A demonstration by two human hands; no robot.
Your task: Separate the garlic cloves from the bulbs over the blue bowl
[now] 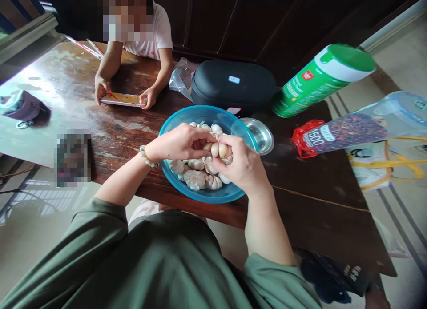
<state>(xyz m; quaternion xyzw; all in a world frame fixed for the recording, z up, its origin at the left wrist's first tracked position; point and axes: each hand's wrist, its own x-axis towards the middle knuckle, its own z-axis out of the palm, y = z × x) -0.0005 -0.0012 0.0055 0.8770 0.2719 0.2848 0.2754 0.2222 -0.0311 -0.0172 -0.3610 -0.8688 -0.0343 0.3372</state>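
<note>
the left hand (180, 142) and right hand (242, 164) were curled nearly closed above the blue plastic bowl (196, 113), pinching a garlic clove (215, 150) between them. more garlic bulbs (195, 179) lay inside the bowl, a small steel dish (262, 135) sat just beside it, and a green canister (322, 82) stood beyond it on the table (300, 211).

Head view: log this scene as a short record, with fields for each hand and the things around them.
left: left hand grips garlic cloves
right: right hand grips the same cloves
below hands: blue bowl holding garlic bulbs
beside bowl: steel dish, black case, green canister
across table: other person's hands on a phone
surface: wooden table
</note>
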